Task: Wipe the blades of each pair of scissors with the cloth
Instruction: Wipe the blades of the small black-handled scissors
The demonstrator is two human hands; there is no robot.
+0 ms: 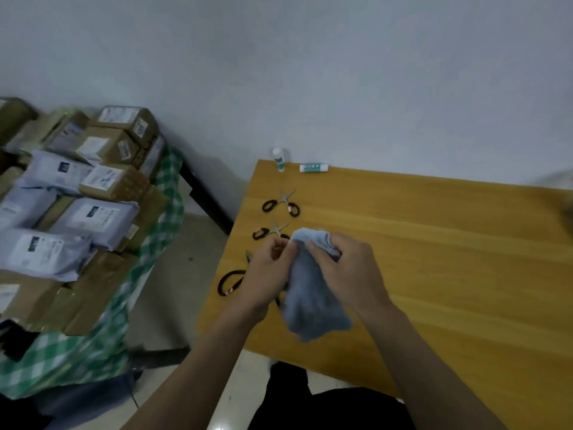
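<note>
pale wall (310, 72) — wooden table (434, 274), tiled floor (173, 274)

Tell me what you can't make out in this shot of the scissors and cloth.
Head view only:
- Nearest scissors: blades mostly hidden behind the left hand and cloth.
- Middle scissors: one handle loop covered by the cloth.
- Whether the hands hold scissors inside the cloth: hidden by the right hand and the folds.
- Glue stick label: too small.
- Object at the right edge: blurred, cut off.

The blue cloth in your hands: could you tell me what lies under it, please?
Under the cloth, black scissors lie on the table; the cloth and left hand hide most of them.
</note>
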